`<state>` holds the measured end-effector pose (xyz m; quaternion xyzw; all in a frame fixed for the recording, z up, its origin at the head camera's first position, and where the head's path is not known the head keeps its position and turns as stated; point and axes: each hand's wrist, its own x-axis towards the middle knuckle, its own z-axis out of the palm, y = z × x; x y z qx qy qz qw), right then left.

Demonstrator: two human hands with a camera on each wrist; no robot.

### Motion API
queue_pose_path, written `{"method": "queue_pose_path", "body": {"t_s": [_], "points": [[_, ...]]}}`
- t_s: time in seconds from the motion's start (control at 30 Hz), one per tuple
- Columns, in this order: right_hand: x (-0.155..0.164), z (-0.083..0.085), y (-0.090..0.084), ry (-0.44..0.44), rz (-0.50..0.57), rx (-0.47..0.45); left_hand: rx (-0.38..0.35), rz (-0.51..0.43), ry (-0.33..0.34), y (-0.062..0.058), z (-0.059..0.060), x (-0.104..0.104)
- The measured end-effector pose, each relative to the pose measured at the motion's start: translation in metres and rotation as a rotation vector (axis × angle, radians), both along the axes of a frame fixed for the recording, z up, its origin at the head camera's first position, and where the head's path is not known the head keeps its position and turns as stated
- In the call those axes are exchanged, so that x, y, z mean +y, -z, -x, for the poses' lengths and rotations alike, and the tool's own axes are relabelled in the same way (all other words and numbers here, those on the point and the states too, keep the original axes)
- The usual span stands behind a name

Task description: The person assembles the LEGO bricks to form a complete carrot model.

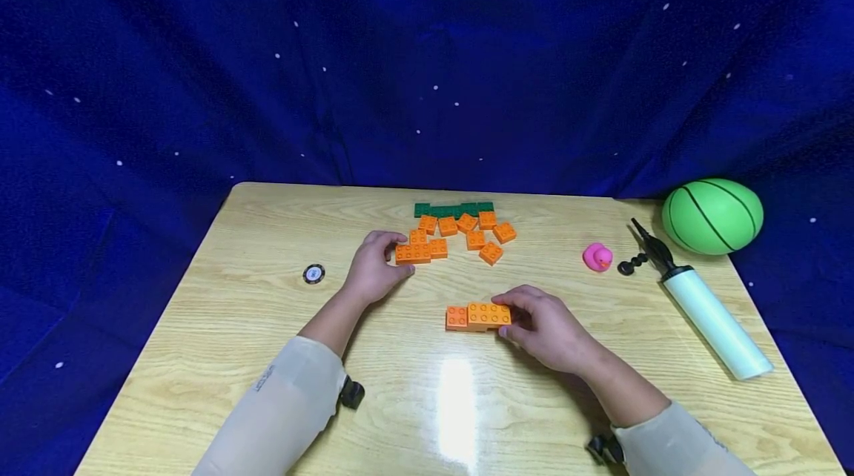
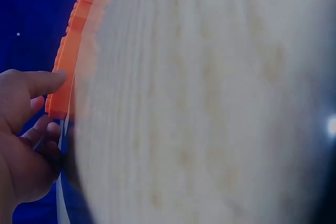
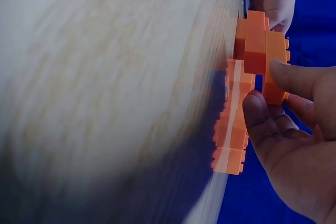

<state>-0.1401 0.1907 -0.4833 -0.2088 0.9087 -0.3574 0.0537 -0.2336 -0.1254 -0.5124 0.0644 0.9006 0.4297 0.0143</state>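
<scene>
My left hand point(image 1: 375, 268) is at an orange toy building brick point(image 1: 414, 253), a long one near the middle of the table. In the left wrist view the thumb lies against the front of this long brick point(image 2: 68, 72), with the other fingers partly hidden behind its end. Nearer the front, my right hand point(image 1: 550, 331) pinches the right end of a small stack of joined orange bricks point(image 1: 477, 316) between thumb and fingers. In the right wrist view the stack point(image 3: 255, 43) shows an upper brick overlapping lower ones, its thumb pressed on the upper brick.
Several loose square orange bricks point(image 1: 491, 253) lie behind the hands, before a row of green bricks point(image 1: 445, 210). A poker chip point(image 1: 313, 273) lies left. On the right are a pink rubber duck point(image 1: 597, 257), small black pieces point(image 1: 631, 264), a hand pump point(image 1: 717, 322) and a green ball point(image 1: 712, 216).
</scene>
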Motion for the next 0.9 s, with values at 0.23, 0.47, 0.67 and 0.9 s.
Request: {"method": "queue_pose_path", "body": {"t_s": [0.23, 0.47, 0.67, 0.9], "points": [[0.0010, 0.0002, -0.0004, -0.005, 0.002, 0.003, 0.001, 0.099, -0.001, -0.0023, 0.0026, 0.0011], [0.0011, 0.0012, -0.0001, -0.001, -0.016, 0.002, -0.001, 0.125, 0.004, -0.0018, 0.0023, -0.0015], [0.0012, 0.0010, -0.0002, -0.002, -0.019, 0.003, 0.000, 0.091, 0.004, 0.0009, 0.0009, -0.0055], [0.0013, 0.0011, 0.0004, 0.002, -0.017, 0.001, 0.023, 0.085, 0.007, 0.0006, -0.0042, -0.0088]]}}
